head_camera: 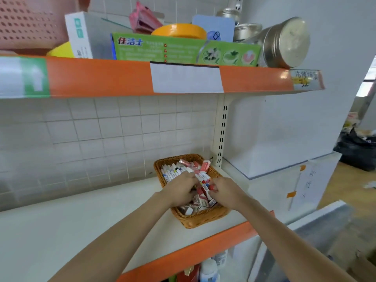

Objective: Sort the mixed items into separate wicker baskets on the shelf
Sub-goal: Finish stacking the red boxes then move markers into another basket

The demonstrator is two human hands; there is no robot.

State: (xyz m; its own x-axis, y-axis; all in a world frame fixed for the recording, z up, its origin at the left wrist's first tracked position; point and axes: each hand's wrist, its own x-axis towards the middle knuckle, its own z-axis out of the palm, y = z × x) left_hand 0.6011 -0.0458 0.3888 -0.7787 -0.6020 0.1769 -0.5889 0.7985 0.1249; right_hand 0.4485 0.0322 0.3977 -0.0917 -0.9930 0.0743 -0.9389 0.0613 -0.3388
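- On the white shelf [81, 220], at about 5 o'clock, sits the basket [205, 220], holding white tubes [173, 169] at its far end and small red-and-white boxes [200, 201] nearer you.
- Your left hand [180, 189] curls down into the boxes; your right hand [224, 190] pinches one at its top.
- Lift one kind at a time and keep your wrists above the rim.
- Mind the orange shelf lip [203, 251] at 6 o'clock and the slotted post [221, 135] at 1 o'clock; open room lies toward 9 o'clock.

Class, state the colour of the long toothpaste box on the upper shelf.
Green, clearest in the head view: the toothpaste box.
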